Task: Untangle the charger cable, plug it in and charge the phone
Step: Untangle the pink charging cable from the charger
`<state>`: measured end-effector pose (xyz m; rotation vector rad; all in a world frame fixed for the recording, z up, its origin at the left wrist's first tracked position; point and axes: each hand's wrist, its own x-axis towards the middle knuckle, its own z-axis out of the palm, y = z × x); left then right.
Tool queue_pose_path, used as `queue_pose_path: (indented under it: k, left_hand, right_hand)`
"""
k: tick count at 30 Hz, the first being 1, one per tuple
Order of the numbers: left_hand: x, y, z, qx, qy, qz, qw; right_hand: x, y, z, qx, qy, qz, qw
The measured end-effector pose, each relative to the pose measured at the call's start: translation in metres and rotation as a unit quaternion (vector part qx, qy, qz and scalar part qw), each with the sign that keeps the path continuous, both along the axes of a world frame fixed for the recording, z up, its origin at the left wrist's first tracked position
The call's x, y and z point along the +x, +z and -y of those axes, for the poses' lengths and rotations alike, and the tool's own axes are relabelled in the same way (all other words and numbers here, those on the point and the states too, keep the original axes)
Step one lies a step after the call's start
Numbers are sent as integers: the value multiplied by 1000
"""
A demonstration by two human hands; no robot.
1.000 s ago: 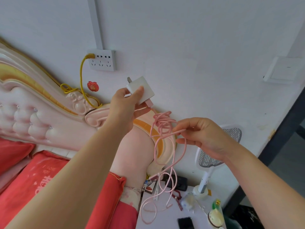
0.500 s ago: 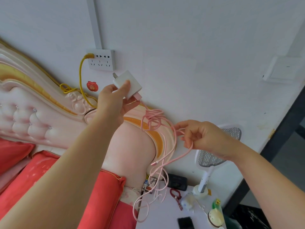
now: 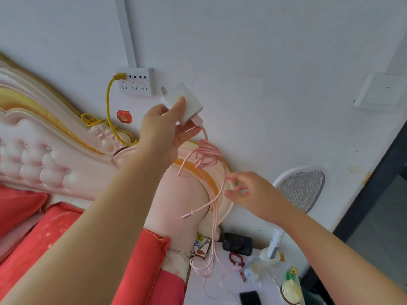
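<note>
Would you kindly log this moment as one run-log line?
left hand: holds white square charger brick | right hand: open beside tangled pink cable

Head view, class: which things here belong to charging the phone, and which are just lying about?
Job: square white charger block, gripped by the left hand; tangled pink cable; white wall socket; flat black phone; open right hand.
Lying about: white mesh fly swatter; red apple sticker; yellow cable; red bracelet.

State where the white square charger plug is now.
Head view, upper centre: the white square charger plug is gripped in the left hand, below-right of the white wall socket.
</note>
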<state>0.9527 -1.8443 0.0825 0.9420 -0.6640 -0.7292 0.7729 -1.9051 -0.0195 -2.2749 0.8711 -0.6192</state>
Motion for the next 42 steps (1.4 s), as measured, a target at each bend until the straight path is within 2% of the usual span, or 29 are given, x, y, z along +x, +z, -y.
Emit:
queue_pose_path:
  k: [3, 7, 13, 17, 20, 24, 27, 29, 33, 35, 40, 42]
  left_hand:
    - [-8, -1, 2, 9, -8, 12, 1000]
    - [-7, -4, 3, 23, 1, 20, 1000]
    - [2, -12, 2, 38, 28, 26, 999]
    - [1, -12, 4, 29, 34, 19, 999]
    - [-1, -11, 4, 20, 38, 24, 999]
    - [-3, -8, 2, 10, 41, 17, 999]
    - [-2, -6, -1, -3, 41, 6, 999]
    - [-3, -5, -3, -3, 36, 9, 999]
    - [-7, -4, -4, -10, 27, 2, 1000]
    - [-10, -2, -3, -15, 27, 1, 1000]
    - [-22, -1, 0, -23, 21, 10, 999]
    - [-24, 0, 0, -23, 20, 13, 999]
  right_hand:
    - [16, 12, -10, 90, -19, 99, 991]
    - [14, 25, -11, 224, 15, 235, 946]
    - [-2, 45, -7, 115, -18, 283, 952]
    - [-10, 54, -7, 155, 23, 323, 933]
    - [-17, 60, -13, 108, 70, 277, 952]
    - [-27, 66, -21, 48, 156, 127, 978]
    - [-31, 61, -18, -33, 137, -44, 989]
    - [-33, 54, -12, -60, 102, -90, 989]
    - [-26, 33, 4, -96, -41, -72, 992]
    - [-16, 22, 5, -85, -80, -47, 992]
    - [9, 17, -17, 2, -50, 92, 995]
    - [16, 19, -23, 13, -48, 112, 992]
